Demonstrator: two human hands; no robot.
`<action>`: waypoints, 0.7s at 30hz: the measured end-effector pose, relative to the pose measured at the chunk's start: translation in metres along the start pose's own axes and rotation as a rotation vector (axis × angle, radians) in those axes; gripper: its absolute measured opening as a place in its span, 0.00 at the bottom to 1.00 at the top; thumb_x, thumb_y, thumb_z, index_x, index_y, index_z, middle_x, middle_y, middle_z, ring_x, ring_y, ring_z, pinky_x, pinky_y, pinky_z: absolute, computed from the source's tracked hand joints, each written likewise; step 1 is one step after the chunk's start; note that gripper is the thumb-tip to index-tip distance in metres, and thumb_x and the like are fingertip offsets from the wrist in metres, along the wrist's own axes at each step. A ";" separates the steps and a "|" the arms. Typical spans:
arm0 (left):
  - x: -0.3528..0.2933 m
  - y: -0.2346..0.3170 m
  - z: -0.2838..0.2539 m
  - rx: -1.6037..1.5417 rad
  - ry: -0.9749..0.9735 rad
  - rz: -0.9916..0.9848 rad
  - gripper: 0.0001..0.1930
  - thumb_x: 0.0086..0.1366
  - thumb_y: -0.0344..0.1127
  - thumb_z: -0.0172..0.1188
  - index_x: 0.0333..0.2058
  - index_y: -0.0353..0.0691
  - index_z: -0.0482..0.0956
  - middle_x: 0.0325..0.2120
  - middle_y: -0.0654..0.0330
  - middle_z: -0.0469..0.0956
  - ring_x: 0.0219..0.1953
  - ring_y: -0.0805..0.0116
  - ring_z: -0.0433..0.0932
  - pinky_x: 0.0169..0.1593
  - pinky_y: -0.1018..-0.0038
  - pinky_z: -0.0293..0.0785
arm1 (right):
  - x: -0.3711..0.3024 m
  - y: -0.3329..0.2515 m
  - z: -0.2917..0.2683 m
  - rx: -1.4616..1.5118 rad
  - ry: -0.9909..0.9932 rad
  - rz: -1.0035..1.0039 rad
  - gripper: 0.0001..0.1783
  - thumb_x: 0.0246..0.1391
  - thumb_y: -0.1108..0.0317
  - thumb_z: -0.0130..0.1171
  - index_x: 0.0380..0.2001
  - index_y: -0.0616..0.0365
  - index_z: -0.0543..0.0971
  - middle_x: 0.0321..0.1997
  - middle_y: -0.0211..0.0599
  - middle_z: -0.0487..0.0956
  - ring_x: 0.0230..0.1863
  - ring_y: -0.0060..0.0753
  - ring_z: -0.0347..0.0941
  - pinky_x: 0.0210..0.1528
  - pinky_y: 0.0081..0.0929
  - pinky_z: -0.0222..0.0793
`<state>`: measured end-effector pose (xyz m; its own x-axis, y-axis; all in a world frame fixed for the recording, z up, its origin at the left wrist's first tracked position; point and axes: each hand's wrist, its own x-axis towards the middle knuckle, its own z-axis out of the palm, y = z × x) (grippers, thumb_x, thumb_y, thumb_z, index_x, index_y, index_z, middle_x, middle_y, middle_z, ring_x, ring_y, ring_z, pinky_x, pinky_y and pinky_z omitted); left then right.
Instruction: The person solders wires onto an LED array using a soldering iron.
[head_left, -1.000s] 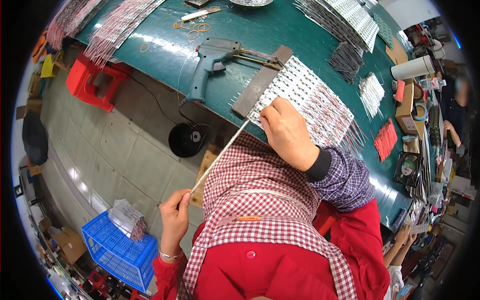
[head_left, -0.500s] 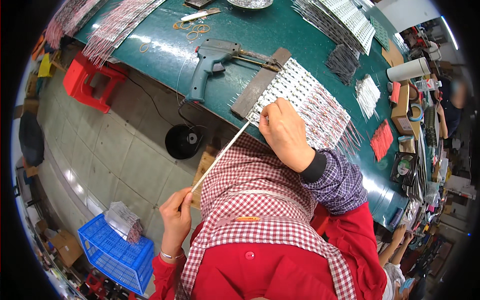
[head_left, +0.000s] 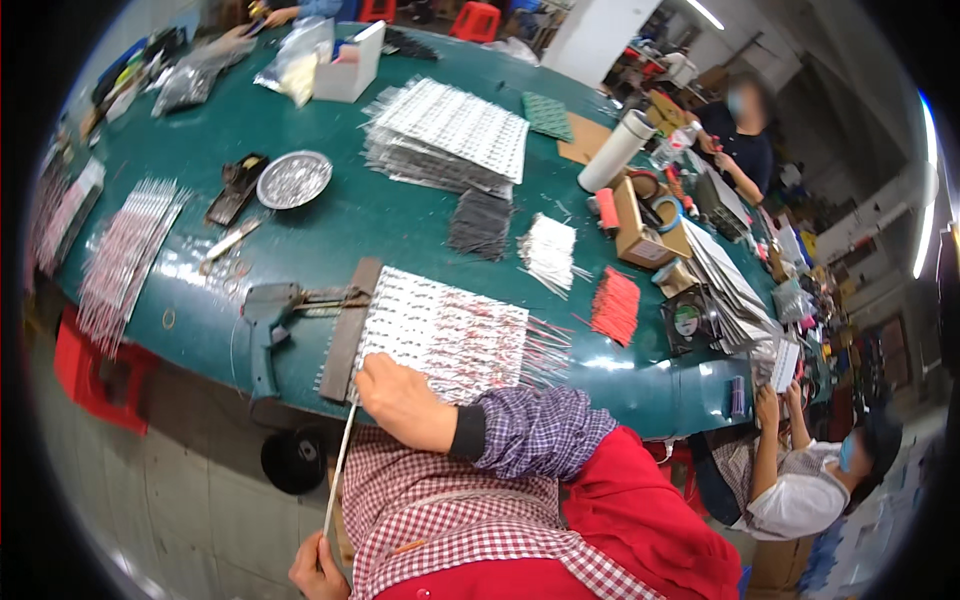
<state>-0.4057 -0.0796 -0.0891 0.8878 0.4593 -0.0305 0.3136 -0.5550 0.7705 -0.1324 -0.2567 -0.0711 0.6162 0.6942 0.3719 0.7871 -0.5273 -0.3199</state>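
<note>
My left hand (head_left: 318, 568), low at the picture's edge, pinches the lower end of a thin whitish rod (head_left: 339, 470). The rod slants up to the table edge, where its far end meets my right hand (head_left: 405, 405). My right fingers are closed at the near left corner of a white panel of small circuit boards (head_left: 410, 320); what they grip is hidden. Red and dark wires (head_left: 545, 345) stick out from the panel's right side. Along its left side lies a grey-brown bar (head_left: 350, 330). A soldering gun (head_left: 266, 325) rests left of the bar, its front end reaching it.
Bundles of black wires (head_left: 480, 225), white wires (head_left: 549, 252) and red wires (head_left: 615, 305) lie beyond the panel. Farther back are stacked panels (head_left: 450, 130) and a silver dish (head_left: 295, 180). A cardboard box (head_left: 640, 235) stands right. Two people (head_left: 800, 490) (head_left: 740, 130) work there.
The view has swung up and to the right, showing more of the table's far side. Both hands keep their places at the rod and the panel corner.
</note>
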 end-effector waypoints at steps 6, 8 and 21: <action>0.008 0.006 0.003 0.040 -0.038 0.006 0.10 0.72 0.33 0.56 0.45 0.36 0.83 0.34 0.44 0.83 0.34 0.49 0.82 0.40 0.64 0.77 | -0.003 0.008 0.005 -0.007 0.071 0.029 0.07 0.44 0.73 0.57 0.29 0.65 0.74 0.34 0.43 0.70 0.39 0.41 0.72 0.34 0.31 0.74; 0.006 0.010 0.008 0.008 -0.041 -0.004 0.11 0.72 0.33 0.56 0.46 0.36 0.83 0.35 0.44 0.83 0.35 0.50 0.82 0.40 0.63 0.77 | -0.003 0.008 0.004 0.009 0.107 0.024 0.06 0.46 0.73 0.57 0.29 0.64 0.74 0.34 0.42 0.70 0.40 0.41 0.72 0.34 0.31 0.74; 0.033 0.036 0.029 -0.104 0.009 0.266 0.18 0.64 0.19 0.54 0.51 0.35 0.82 0.32 0.48 0.83 0.30 0.56 0.80 0.37 0.67 0.75 | -0.027 0.045 -0.040 0.101 0.173 0.028 0.06 0.47 0.77 0.56 0.32 0.62 0.73 0.35 0.47 0.71 0.35 0.51 0.72 0.38 0.44 0.72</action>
<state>-0.3552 -0.1051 -0.0807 0.9312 0.3130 0.1866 0.0334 -0.5832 0.8116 -0.1120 -0.3185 -0.0610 0.6403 0.5808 0.5027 0.7681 -0.4879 -0.4147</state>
